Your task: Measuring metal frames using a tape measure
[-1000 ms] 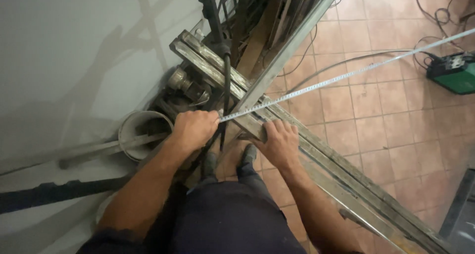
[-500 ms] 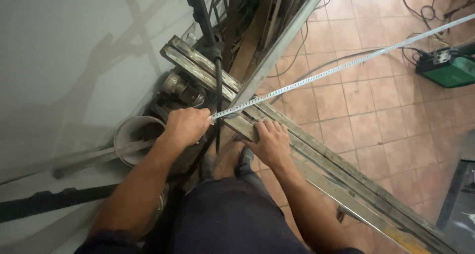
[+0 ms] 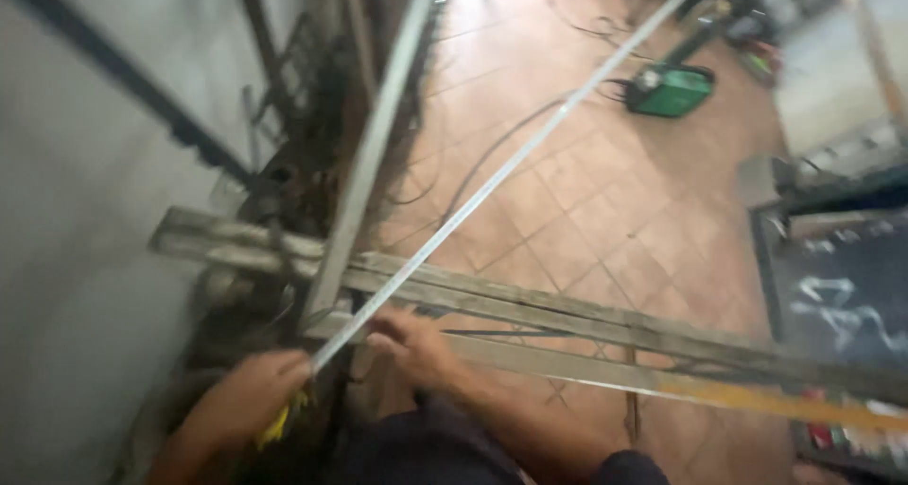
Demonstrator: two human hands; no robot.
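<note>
While the left hand (image 3: 248, 398) is closing its grip around a yellow tape measure case (image 3: 277, 424) low in the view, the tape blade (image 3: 511, 164) is running out of it in a long straight diagonal, passing over the metal bars (image 3: 567, 320) and reaching toward the upper right above the tiled floor (image 3: 586, 201). The right hand (image 3: 411, 345) is resting fingers-down on the nearer bar just beside the blade, pressing rather than grasping; its grip is spread, with nothing enclosed in it. The bars are lying roughly level across the lower half of the view, and a pale upright strip (image 3: 374, 145) is crossing them at the left, close to the grey wall (image 3: 85, 286). A green machine (image 3: 672, 90) with cables is sitting well apart on the floor, and a dark board (image 3: 842, 296) with chalk marks is showing at the right edge. The picture is motion-blurred, so the far end of the blade and any graduations are not legible. Good practice at this stage appears to be keeping the blade taut and flat, with no sag along the span, holding the case steady against the bar while the pressing hand is pinning the reading point, and keeping the head directly above the mark when reading, since a slanted view or a twisted blade is likely to give a false measure.
</note>
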